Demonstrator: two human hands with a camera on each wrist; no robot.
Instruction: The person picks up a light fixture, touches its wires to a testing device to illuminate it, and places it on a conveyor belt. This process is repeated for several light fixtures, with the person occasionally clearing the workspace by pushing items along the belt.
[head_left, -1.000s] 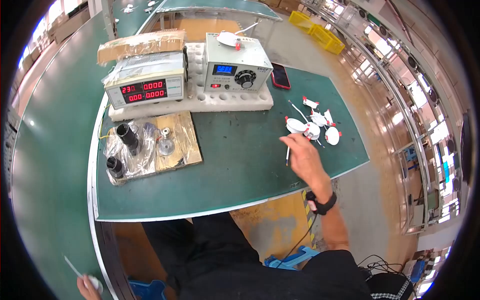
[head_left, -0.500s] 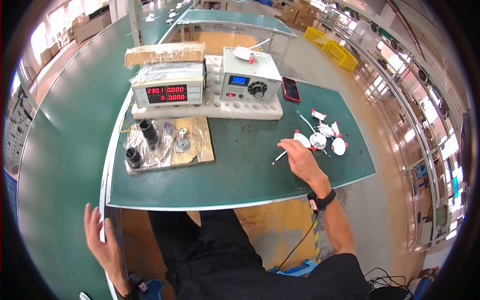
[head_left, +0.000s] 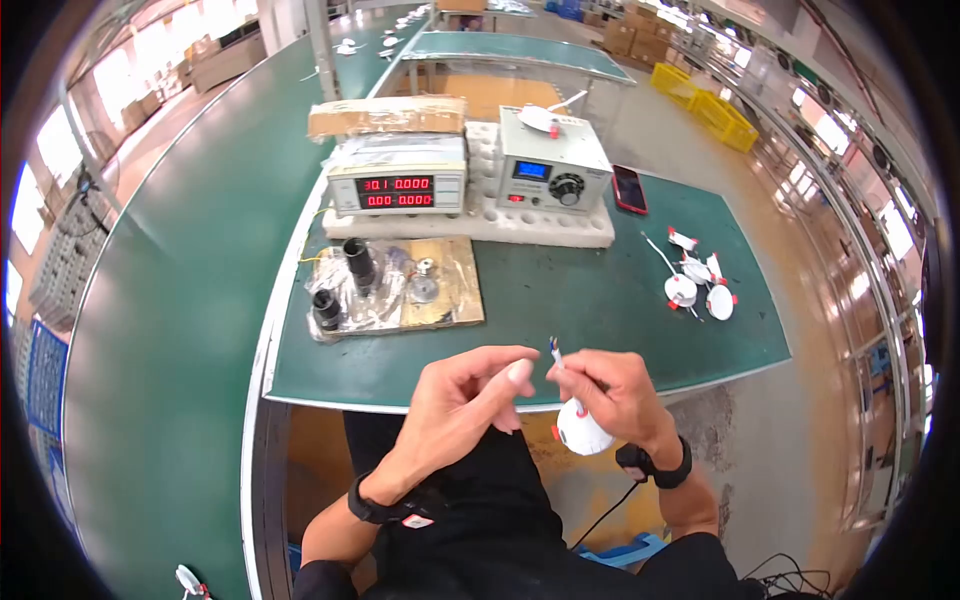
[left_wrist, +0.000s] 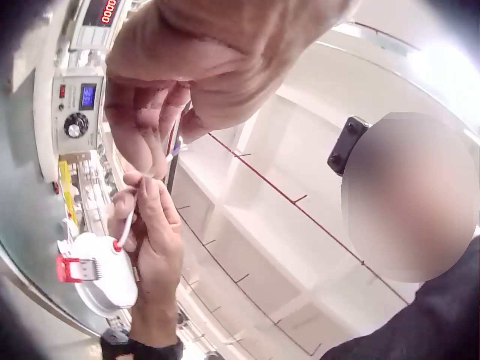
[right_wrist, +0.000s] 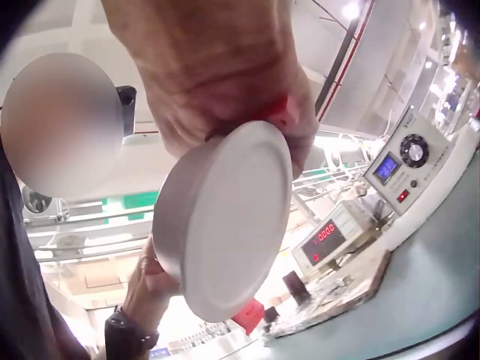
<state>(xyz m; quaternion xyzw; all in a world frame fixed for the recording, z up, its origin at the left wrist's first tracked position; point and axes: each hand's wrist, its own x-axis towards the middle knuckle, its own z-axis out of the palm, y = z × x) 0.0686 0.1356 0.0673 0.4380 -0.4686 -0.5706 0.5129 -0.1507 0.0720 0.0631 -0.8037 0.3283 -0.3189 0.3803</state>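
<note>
At the table's front edge my right hand [head_left: 615,395] pinches the white cable of a round LED downlight [head_left: 583,430] between thumb and fingers. The lamp hangs below that hand, and its red spring clips show. Bared wire ends [head_left: 554,346] stick up past the fingertips. My left hand [head_left: 465,405] is just left of them, fingers bent and thumb near the index finger, with nothing seen in its grasp. In the left wrist view the lamp's back [left_wrist: 105,274] and red clip are visible. Its smooth white front [right_wrist: 236,225] fills the middle of the right wrist view.
Several more downlights [head_left: 680,290] lie at the table's right. A board with black sockets [head_left: 358,262] is at the left. Behind stand a power meter [head_left: 398,190] and a voltage regulator [head_left: 553,165] on white foam, near a phone [head_left: 629,190]. Another lamp [head_left: 188,580] lies lower left.
My left hand has let go of a lamp on the left bench and come to the middle. My right hand has brought a downlight from the pile to the table's front edge.
</note>
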